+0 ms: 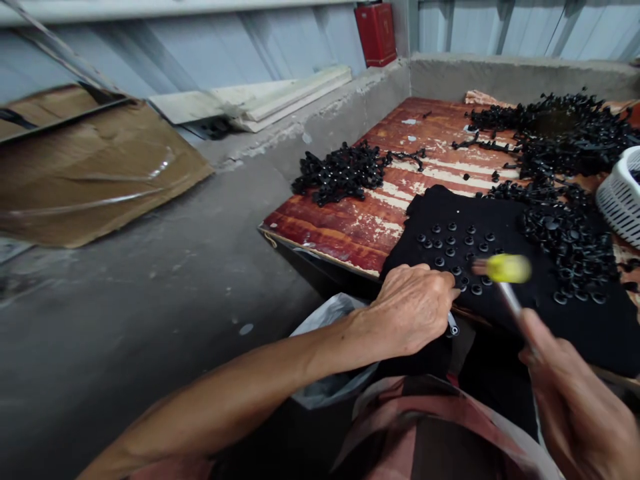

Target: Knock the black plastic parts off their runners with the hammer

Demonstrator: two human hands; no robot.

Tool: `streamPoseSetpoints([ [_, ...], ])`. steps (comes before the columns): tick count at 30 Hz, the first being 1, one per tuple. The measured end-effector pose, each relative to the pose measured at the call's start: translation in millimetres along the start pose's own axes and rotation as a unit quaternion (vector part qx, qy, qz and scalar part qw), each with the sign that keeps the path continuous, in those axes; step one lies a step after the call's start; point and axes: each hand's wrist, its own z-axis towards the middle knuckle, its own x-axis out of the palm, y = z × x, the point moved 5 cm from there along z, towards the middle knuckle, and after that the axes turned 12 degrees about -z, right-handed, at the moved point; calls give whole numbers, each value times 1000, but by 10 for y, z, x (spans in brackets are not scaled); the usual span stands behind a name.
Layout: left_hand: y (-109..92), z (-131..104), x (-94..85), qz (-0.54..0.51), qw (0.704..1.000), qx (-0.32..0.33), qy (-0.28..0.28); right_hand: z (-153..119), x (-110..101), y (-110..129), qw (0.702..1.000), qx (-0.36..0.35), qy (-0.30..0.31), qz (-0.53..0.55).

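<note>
My right hand is wrapped round the handle of a small hammer, whose yellow head is blurred above a black cloth. Small round black parts stand spread over the cloth. At the cloth's front edge, my left hand is closed beside the nearest parts. A small metal tool end shows just below its fingers; whether the hand grips it or something else is hidden.
Piles of black parts lie on the worn red board and at its right. A white basket stands at the right edge. Cardboard lies at left, a red tin by the wall, a plastic bag below my left forearm.
</note>
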Motion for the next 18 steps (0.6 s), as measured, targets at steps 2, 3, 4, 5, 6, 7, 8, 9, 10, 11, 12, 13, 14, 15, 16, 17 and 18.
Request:
streamPoseSetpoints([
  [2, 1, 4, -6, 3, 1000, -1, -5, 25, -20, 5, 998, -47, 35, -10],
  [3, 2, 7, -5, 1, 1000, -3, -2, 24, -52, -4, 998, -52, 30, -14],
  [4, 2, 10, -1, -4, 1000, -3, 5, 16, -96, -17, 999, -45, 10, -22],
  [5, 2, 13, 3, -9, 1000, -4, 10, 2, -141, -29, 999, -31, -17, -37],
  [6, 4, 15, 4, -12, 1000, -5, 11, -14, -172, -39, 998, -15, -38, -54],
  [7, 6, 17, 7, -14, 1000, -6, 11, -27, -180, -42, 997, -4, -45, -69],
  [8, 9, 19, 12, -15, 1000, -6, 9, -33, -164, -37, 996, -3, -32, -79],
  [9, 13, 20, 17, -14, 1000, -6, 6, -33, -130, -24, 997, -15, -8, -80],
  [10, 20, 22, 23, -14, 1000, -5, 2, -31, -93, -4, 997, -34, 19, -69],
  [11, 26, 23, 31, -16, 1000, -4, 0, -27, -64, 12, 997, -49, 41, -51],
  [12, 35, 25, 39, -20, 1000, -4, 0, -22, -57, 18, 997, -54, 47, -41],
  [13, 45, 28, 45, -24, 1000, -6, -1, -14, -73, 11, 997, -45, 33, -44],
  [14, 57, 30, 48, -29, 1000, -10, -1, -8, -101, -6, 998, -26, 11, -57],
  [15, 62, 33, 52, -34, 999, -10, 3, -2, -127, -18, 997, -13, -6, -74],
  [16, 64, 37, 54, -36, 999, -9, 9, 4, -145, -27, 995, -3, -17, -95],
  [17, 63, 40, 54, -36, 999, -7, 14, 13, -140, -26, 995, -6, -8, -98],
  [18, 60, 43, 54, -34, 999, -7, 17, 23, -116, -5, 996, -30, 16, -85],
])
